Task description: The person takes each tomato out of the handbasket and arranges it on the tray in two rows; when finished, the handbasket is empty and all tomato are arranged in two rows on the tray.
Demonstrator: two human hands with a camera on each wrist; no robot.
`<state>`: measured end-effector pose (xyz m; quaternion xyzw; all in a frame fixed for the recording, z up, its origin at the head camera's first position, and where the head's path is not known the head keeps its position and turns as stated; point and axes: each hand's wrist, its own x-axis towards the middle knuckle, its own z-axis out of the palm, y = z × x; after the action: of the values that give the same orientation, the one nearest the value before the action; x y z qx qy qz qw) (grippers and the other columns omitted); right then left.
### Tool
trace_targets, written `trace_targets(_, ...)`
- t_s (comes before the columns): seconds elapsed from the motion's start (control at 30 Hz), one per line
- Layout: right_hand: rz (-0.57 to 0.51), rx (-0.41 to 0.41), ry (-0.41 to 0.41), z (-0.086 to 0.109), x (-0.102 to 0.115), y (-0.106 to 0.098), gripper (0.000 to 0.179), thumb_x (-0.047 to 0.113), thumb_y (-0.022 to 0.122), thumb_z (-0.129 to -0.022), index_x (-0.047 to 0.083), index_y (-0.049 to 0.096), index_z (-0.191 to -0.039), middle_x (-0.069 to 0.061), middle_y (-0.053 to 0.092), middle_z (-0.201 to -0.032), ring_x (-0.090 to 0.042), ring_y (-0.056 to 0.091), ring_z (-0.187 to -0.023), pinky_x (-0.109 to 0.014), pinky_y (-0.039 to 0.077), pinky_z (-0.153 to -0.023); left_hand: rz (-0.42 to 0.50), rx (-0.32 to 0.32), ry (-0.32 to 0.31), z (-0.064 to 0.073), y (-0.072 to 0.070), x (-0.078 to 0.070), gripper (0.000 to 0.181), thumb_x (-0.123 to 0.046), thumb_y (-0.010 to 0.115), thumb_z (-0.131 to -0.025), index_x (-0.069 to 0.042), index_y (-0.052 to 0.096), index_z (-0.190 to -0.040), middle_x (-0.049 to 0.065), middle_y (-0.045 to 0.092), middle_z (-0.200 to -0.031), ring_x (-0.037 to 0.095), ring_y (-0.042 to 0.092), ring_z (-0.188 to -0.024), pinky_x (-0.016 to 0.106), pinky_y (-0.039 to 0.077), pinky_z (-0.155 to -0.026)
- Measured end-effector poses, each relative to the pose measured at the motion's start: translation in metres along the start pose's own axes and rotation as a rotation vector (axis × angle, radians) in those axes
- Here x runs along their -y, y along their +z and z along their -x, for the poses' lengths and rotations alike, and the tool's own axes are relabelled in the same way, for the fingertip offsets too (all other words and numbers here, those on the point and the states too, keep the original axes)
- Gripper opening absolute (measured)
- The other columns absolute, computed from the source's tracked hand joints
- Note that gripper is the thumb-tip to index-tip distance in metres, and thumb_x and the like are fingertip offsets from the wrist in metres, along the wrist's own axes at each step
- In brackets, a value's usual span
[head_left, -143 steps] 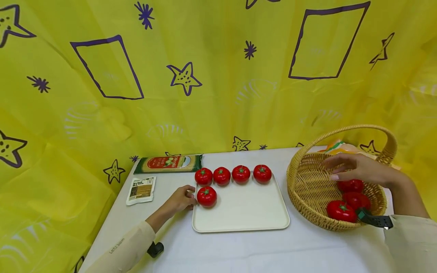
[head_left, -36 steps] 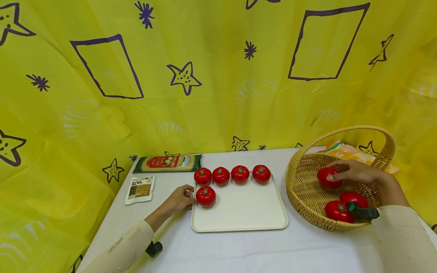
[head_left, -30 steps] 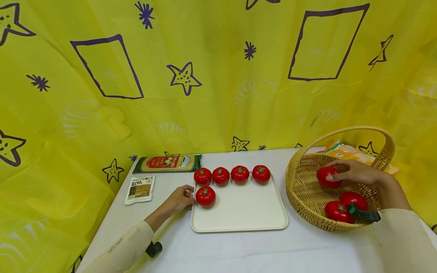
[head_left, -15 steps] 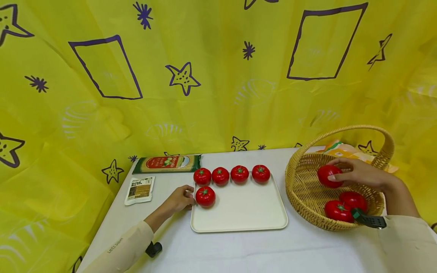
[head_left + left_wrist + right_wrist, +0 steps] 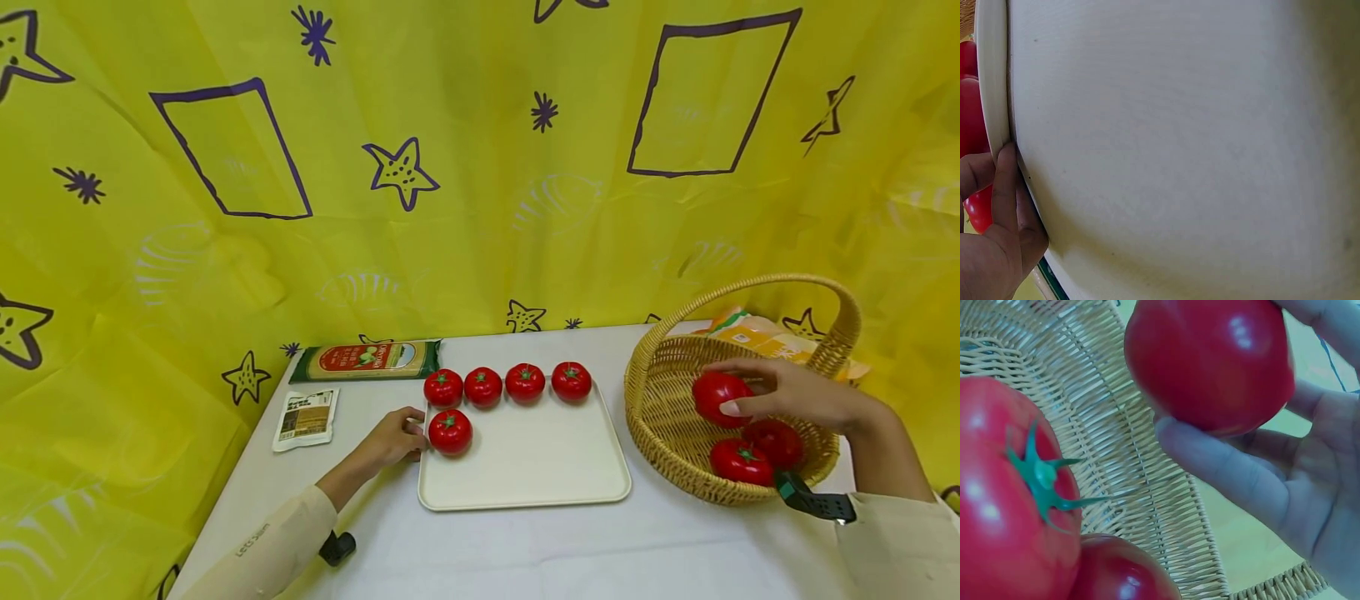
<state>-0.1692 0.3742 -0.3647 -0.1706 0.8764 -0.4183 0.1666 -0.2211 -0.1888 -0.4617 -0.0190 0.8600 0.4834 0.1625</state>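
Above woven wicker basket (image 5: 660,392), glossy round tomato (image 5: 718,397) in right hand (image 5: 795,392).

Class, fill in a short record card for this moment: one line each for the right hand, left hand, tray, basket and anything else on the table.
right hand: right hand grips a held tomato above the basket
left hand: left hand rests at the tray's left edge
tray: white tray with five tomatoes, four in the back row, one in front
basket: wicker basket with two tomatoes inside
other: green packet, small packet
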Motion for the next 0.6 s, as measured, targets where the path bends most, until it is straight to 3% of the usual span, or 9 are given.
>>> trace_targets(0.13,-0.089,0.062,-0.025,0.003,0.004,0.005,0.050,0.012,0.059,-0.098,0.004,0.044,-0.145,0.003,0.069,-0.118,-0.014,0.067,-0.101,-0.033,0.061,-0.080,-0.006,0.004,-0.006,0.000,0.000,0.000,0.043,0.003,0.069,-0.085,0.004,0.055,-0.126,0.011,0.058,-0.091,0.018,0.061,-0.075,0.028,0.060,-0.065)
trace_targets(0.43,-0.141,0.124,-0.096,0.002,0.013,0.012,0.043,0.008,0.059,-0.096,0.009,0.047,-0.137,0.000,0.067,-0.118,-0.018,0.066,-0.103,-0.037,0.061,-0.079,-0.001,0.012,0.011,0.002,0.000,-0.001,0.045,0.003,0.069,-0.083,0.005,0.055,-0.126,0.011,0.057,-0.089,0.018,0.060,-0.073,0.028,0.059,-0.064)
trace_targets(0.6,-0.185,0.180,-0.165,0.003,0.018,0.014,0.048,0.002,0.055,-0.096,0.007,0.045,-0.142,0.004,0.065,-0.125,-0.019,0.066,-0.108,-0.037,0.061,-0.082,-0.002,0.015,0.022,0.003,0.000,-0.002,0.045,0.004,0.069,-0.083,0.006,0.055,-0.126,0.011,0.057,-0.089,0.018,0.060,-0.072,0.029,0.059,-0.064)
